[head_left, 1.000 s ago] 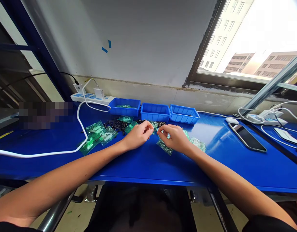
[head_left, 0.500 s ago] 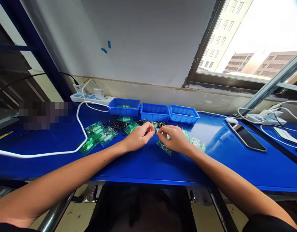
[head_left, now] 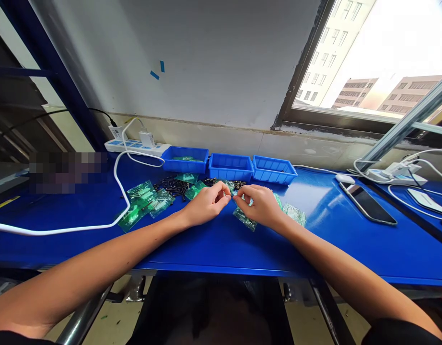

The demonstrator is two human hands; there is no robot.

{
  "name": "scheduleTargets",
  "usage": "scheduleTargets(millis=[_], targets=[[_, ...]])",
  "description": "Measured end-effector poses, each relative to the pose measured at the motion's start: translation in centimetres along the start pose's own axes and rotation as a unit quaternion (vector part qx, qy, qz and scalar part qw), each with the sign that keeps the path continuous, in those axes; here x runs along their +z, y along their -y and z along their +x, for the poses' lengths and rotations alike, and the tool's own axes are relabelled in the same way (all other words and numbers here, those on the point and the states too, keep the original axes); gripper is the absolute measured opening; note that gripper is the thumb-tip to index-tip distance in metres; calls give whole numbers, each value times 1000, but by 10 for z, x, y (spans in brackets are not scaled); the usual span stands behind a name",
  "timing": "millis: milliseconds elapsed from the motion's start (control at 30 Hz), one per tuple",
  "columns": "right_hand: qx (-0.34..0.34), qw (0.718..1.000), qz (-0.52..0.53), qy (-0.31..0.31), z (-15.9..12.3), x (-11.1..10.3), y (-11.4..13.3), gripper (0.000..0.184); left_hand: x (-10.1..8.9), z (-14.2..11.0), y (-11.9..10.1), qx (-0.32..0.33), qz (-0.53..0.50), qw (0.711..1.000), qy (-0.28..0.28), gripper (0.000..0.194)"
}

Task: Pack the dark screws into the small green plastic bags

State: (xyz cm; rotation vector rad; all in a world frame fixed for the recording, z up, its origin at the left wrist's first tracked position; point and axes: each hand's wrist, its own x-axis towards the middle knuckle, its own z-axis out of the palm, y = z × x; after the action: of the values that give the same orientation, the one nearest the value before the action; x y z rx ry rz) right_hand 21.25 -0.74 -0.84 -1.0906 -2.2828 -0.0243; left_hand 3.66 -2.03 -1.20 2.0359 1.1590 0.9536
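Close together over the middle of the blue table (head_left: pixel 206 249), both hands are closed in a pinch, fingertips nearly meeting. A small green plastic bag (head_left: pixel 226 184) shows just behind the fingertips. My left hand (head_left: pixel 207 204) pinches its edge from one side; my right hand (head_left: pixel 259 204) does so from the other, though the fingers hide most of the grip. Below the right hand lies another green bag (head_left: pixel 245 220). A clear-green bag (head_left: pixel 295 214) rests right of it. Left of the hands are more green packets (head_left: pixel 140 191) and a pile of dark screw-like pieces (head_left: pixel 172 186).
Along the wall stand three blue bins: a left bin (head_left: pixel 185 166) containing green packets, a middle bin (head_left: pixel 231 173) and a right bin (head_left: pixel 274 176). A white cable (head_left: pixel 80 230) crosses the table's left side from a power strip (head_left: pixel 134 146). A phone (head_left: pixel 368 203) lies at right.
Almost nothing differs. Both hands keep their pinch in the same place, with only a very slight shift of the fingertips.
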Motion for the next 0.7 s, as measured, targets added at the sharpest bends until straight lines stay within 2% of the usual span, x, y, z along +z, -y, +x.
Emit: scheduleTargets(millis=[700], targets=[[25, 996, -64, 53, 2, -1, 3, 16, 0, 0, 1, -13, 93, 996, -1, 12]])
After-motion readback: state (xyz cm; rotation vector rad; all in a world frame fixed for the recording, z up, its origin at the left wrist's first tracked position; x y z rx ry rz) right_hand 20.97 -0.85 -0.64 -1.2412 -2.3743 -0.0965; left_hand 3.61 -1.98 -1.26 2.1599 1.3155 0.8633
